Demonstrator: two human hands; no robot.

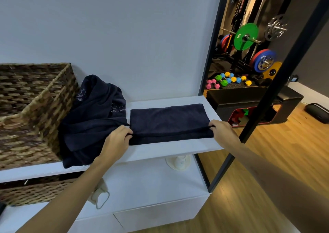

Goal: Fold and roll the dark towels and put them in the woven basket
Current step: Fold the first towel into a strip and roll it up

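A dark navy towel (169,120) lies flat on the white shelf (160,151), folded into a long rectangle. My left hand (118,140) pinches its near left corner. My right hand (221,130) pinches its near right corner, with the near edge lifted slightly into a fold. To the left, a heap of several unfolded dark towels (92,119) with pale logos leans against the woven basket (35,111). The basket stands at the shelf's left end, and its inside is mostly out of view.
The white wall rises directly behind the shelf. A second woven basket (32,191) sits on the lower shelf, beside a white bottle (179,161) and a white clip-like object (99,193). A black-framed mirror (249,72) stands to the right, reflecting gym weights, above wooden floor.
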